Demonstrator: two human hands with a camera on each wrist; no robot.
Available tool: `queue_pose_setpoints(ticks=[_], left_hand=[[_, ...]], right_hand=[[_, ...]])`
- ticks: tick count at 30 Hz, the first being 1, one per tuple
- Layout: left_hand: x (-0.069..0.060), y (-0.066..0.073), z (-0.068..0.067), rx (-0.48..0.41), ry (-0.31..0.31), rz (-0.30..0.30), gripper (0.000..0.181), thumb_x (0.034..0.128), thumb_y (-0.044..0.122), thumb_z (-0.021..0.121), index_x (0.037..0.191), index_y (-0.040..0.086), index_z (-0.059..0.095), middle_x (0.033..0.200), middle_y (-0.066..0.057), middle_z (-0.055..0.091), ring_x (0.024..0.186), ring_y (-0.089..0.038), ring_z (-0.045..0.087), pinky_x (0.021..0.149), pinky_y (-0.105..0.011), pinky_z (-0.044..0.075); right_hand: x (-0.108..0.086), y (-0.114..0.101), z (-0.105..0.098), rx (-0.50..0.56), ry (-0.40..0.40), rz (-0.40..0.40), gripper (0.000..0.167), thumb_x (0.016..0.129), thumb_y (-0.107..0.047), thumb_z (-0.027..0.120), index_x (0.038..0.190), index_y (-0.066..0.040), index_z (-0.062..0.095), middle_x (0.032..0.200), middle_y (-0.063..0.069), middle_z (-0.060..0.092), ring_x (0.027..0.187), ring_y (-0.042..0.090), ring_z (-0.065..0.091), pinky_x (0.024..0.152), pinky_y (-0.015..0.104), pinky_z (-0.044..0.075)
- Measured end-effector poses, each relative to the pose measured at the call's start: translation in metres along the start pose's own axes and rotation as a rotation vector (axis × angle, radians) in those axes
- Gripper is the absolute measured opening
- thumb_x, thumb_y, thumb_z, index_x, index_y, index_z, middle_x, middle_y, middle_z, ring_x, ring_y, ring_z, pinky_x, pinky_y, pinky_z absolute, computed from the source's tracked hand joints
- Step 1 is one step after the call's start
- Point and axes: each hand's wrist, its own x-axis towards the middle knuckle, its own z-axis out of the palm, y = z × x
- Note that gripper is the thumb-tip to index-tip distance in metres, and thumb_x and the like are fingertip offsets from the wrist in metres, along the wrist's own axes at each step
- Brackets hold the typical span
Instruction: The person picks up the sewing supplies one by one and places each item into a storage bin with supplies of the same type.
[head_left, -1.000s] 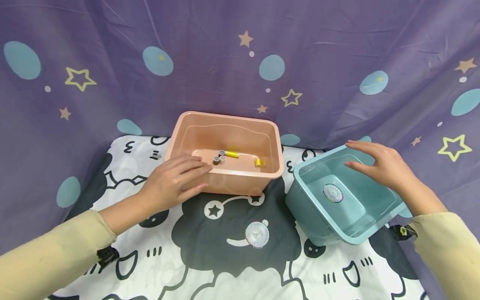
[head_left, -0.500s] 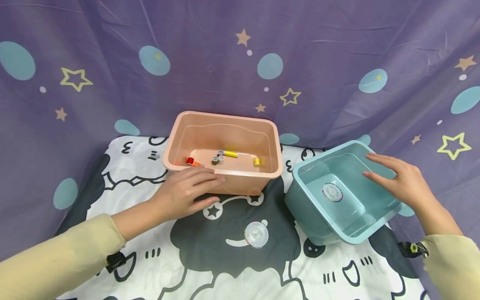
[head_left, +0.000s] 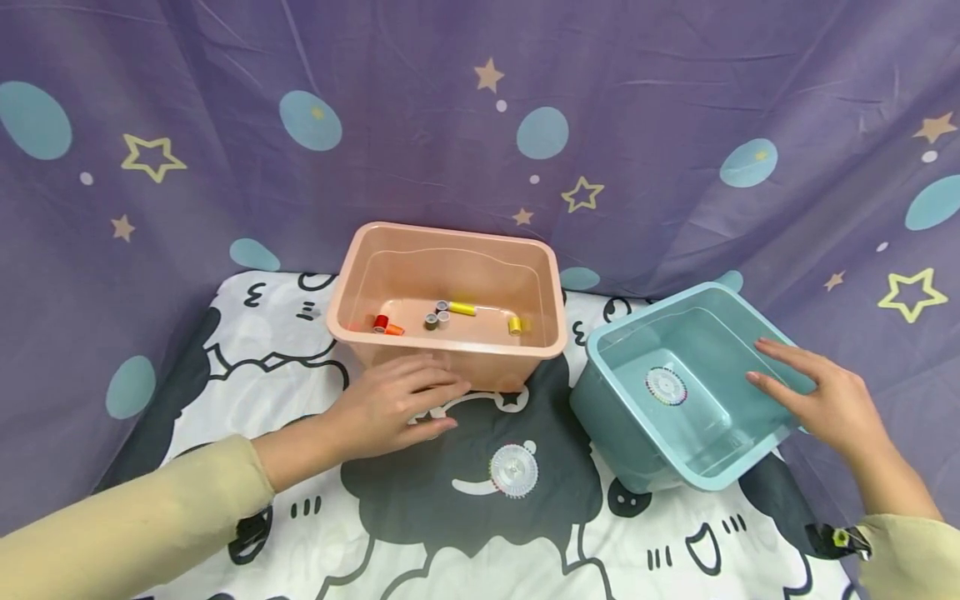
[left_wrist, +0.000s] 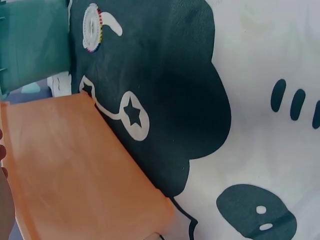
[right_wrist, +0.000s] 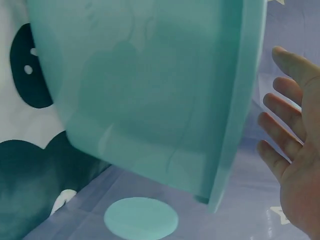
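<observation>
My left hand hovers in front of the peach bin, fingers extended and holding nothing. In the left wrist view only a sliver of that hand shows at the left edge. Inside the peach bin lie several small thread spools, among them a red spool and a yellow spool. Over the right rim of the blue bin is my right hand, relaxed with fingers spread; the right wrist view shows a gap between hand and rim. A pin wheel lies in the blue bin.
Another pin wheel, edged with coloured heads, lies on the sheep-print cloth in front of the bins. Behind everything hangs a purple curtain. The blue bin stands at an angle to the right of the peach one.
My left hand has moved right and nearer to me, uncovering the red and orange spools in the peach bin. My right hand has drifted right and down from above the blue bin.
</observation>
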Motion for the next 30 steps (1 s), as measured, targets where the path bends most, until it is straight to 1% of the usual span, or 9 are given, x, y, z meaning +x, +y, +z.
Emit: queue_pose_setpoints(ticks=[2, 4, 7, 10, 12, 15, 19, 24, 30], left_hand=[[-0.001, 0.001, 0.003, -0.007, -0.001, 0.001, 0.044, 0.0918, 0.034, 0.084, 0.128, 0.011, 0.078, 0.120, -0.005, 0.078, 0.117, -0.029, 0.072, 0.103, -0.048, 0.057], [-0.001, 0.001, 0.005, -0.012, -0.001, 0.007, 0.045, 0.0910, 0.034, 0.086, 0.129, 0.011, 0.077, 0.120, -0.004, 0.077, 0.116, -0.027, 0.072, 0.103, -0.048, 0.058], [-0.002, 0.002, 0.008, -0.020, -0.009, 0.013, 0.047, 0.0896, 0.033, 0.087, 0.130, 0.012, 0.077, 0.121, -0.005, 0.077, 0.116, -0.026, 0.072, 0.103, -0.047, 0.058], [-0.003, 0.003, 0.011, -0.028, -0.012, 0.016, 0.048, 0.0890, 0.032, 0.087, 0.131, 0.011, 0.077, 0.121, -0.006, 0.076, 0.115, -0.027, 0.072, 0.102, -0.046, 0.058], [-0.003, 0.003, 0.012, -0.031, -0.011, 0.015, 0.048, 0.0885, 0.032, 0.088, 0.131, 0.011, 0.077, 0.121, -0.007, 0.076, 0.115, -0.027, 0.072, 0.102, -0.046, 0.058], [-0.003, 0.004, 0.013, -0.031, -0.014, 0.013, 0.049, 0.0880, 0.032, 0.088, 0.131, 0.012, 0.077, 0.121, -0.007, 0.076, 0.116, -0.027, 0.072, 0.102, -0.046, 0.058], [-0.005, 0.004, 0.015, -0.035, -0.025, 0.013, 0.051, 0.0876, 0.033, 0.088, 0.132, 0.012, 0.076, 0.122, -0.006, 0.076, 0.116, -0.026, 0.072, 0.102, -0.045, 0.058], [-0.008, 0.002, 0.017, -0.043, -0.031, 0.009, 0.051, 0.0870, 0.033, 0.089, 0.133, 0.013, 0.076, 0.122, -0.004, 0.076, 0.115, -0.024, 0.072, 0.103, -0.045, 0.057], [-0.010, 0.003, 0.020, -0.056, -0.038, 0.007, 0.048, 0.0883, 0.033, 0.088, 0.130, 0.013, 0.077, 0.121, -0.003, 0.077, 0.115, -0.023, 0.072, 0.102, -0.045, 0.058]], right_hand=[[-0.004, 0.003, 0.002, 0.005, 0.015, -0.005, 0.056, 0.099, -0.036, 0.078, 0.151, -0.022, 0.063, 0.146, -0.044, 0.042, 0.141, 0.057, 0.047, 0.099, 0.075, 0.038], [-0.009, 0.007, 0.004, 0.012, 0.028, -0.007, 0.056, 0.099, -0.036, 0.078, 0.152, -0.023, 0.063, 0.131, -0.058, 0.031, 0.146, 0.051, 0.045, 0.101, 0.076, 0.036], [-0.015, 0.011, 0.008, 0.017, 0.055, -0.013, 0.055, 0.099, -0.034, 0.078, 0.151, -0.024, 0.064, 0.131, -0.059, 0.031, 0.155, 0.016, 0.039, 0.103, 0.077, 0.036], [-0.021, 0.014, 0.011, 0.022, 0.083, -0.015, 0.053, 0.100, -0.033, 0.077, 0.150, -0.022, 0.065, 0.133, -0.057, 0.032, 0.144, -0.017, 0.028, 0.104, 0.077, 0.035], [-0.025, 0.015, 0.012, 0.030, 0.106, -0.009, 0.051, 0.101, -0.032, 0.076, 0.149, -0.020, 0.065, 0.133, -0.058, 0.032, 0.136, -0.028, 0.024, 0.110, 0.075, 0.033], [-0.033, 0.017, 0.015, 0.037, 0.164, 0.000, 0.047, 0.100, -0.030, 0.076, 0.145, -0.018, 0.069, 0.131, -0.059, 0.035, 0.129, -0.032, 0.025, 0.126, 0.045, 0.029], [-0.043, 0.020, 0.019, 0.031, 0.238, 0.022, 0.042, 0.100, -0.028, 0.077, 0.140, -0.017, 0.072, 0.130, -0.058, 0.037, 0.125, -0.033, 0.028, 0.107, 0.006, 0.021], [-0.053, 0.025, 0.026, 0.031, 0.272, 0.048, 0.038, 0.100, -0.026, 0.076, 0.136, -0.017, 0.075, 0.129, -0.058, 0.038, 0.123, -0.032, 0.030, 0.089, 0.009, 0.025], [-0.059, 0.027, 0.036, 0.055, 0.318, 0.033, 0.032, 0.100, -0.022, 0.074, 0.130, -0.012, 0.077, 0.130, -0.057, 0.039, 0.125, -0.030, 0.032, 0.092, 0.006, 0.024]])
